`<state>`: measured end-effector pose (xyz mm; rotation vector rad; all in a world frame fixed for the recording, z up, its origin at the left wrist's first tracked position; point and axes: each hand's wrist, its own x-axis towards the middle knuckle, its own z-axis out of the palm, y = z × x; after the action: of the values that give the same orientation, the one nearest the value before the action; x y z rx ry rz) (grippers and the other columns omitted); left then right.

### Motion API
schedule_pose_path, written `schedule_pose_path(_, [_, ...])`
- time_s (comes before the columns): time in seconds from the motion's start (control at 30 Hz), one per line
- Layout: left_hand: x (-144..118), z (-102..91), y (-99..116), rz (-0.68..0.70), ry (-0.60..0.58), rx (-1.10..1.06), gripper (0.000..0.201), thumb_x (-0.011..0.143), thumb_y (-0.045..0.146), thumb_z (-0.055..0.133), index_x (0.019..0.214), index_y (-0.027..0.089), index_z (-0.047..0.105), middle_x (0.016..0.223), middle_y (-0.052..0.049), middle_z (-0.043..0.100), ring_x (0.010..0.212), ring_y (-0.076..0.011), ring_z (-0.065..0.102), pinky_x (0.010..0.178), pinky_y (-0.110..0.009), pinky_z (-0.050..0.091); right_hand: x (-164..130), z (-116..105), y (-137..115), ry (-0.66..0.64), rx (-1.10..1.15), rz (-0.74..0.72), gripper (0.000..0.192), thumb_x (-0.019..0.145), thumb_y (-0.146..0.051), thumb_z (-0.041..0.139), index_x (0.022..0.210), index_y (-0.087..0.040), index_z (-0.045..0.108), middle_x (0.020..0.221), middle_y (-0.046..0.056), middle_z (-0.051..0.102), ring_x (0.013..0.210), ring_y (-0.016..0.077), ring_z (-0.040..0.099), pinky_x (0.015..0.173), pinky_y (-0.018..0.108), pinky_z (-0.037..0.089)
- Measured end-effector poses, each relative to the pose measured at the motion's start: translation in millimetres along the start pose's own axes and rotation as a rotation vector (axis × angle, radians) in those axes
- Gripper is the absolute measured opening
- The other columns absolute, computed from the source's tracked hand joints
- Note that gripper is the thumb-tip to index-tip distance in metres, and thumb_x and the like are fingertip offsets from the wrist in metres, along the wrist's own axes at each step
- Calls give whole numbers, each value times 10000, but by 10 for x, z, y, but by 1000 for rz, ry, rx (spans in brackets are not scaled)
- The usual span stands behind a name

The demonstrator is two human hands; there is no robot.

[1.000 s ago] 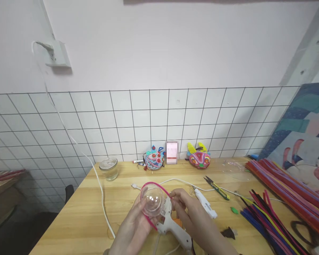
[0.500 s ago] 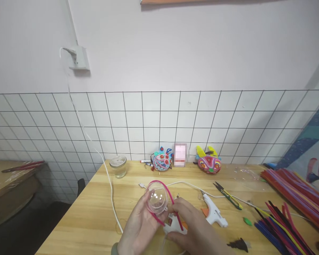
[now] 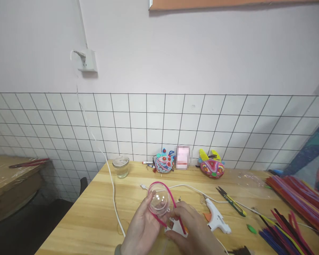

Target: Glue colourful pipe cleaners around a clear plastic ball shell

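Observation:
My left hand is closed around a clear plastic ball, thumb on its left side and fingers beneath it. A pink pipe cleaner loops around the ball's far side, with both ends coming back toward me. With fingertips pinched, my right hand grips the pipe cleaner to the right of the ball. Under and between the hands lies a white glue gun, partly hidden. A second white glue gun rests right of my right hand.
Yellow-handled snips lie at right, near bundles of coloured pipe cleaners. Two decorated craft faces stand by the wall, a glass jar at their left. A white cable crosses the table's left side.
The view has shifted slightly, so the whole scene sits a little further right. Both hands keep their hold on the ball and pipe cleaner, with barely any movement.

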<state>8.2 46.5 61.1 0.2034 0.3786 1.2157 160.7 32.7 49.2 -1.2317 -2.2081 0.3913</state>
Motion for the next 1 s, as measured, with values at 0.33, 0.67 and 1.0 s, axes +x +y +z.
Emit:
schedule_pose_path(0.33, [5, -50, -14, 41, -14, 46, 157, 844, 162, 571, 986, 180, 636, 876, -68, 693, 797, -181, 645, 771, -342, 480, -55, -16, 71, 207, 161, -56, 267, 969, -250, 315, 834, -228, 544, 710, 18, 584, 654, 156, 566, 624, 262, 452])
schedule_pose_path(0.67, [10, -77, -21, 91, 9, 37, 308, 854, 137, 559, 1155, 205, 558, 997, -65, 681, 851, -170, 645, 866, -349, 454, -66, -50, 118, 177, 114, 4, 396, 984, -315, 271, 1322, -211, 452, 615, -12, 596, 518, 142, 555, 550, 232, 453])
schedule_pose_path(1.0, [1, -48, -19, 119, 46, 32, 251, 875, 132, 519, 1116, 195, 558, 949, -87, 685, 840, -179, 652, 852, -352, 467, -82, 43, 48, 234, 152, -20, 356, 971, -315, 330, 1278, -237, 491, 808, 30, 716, 698, 165, 659, 675, 238, 498])
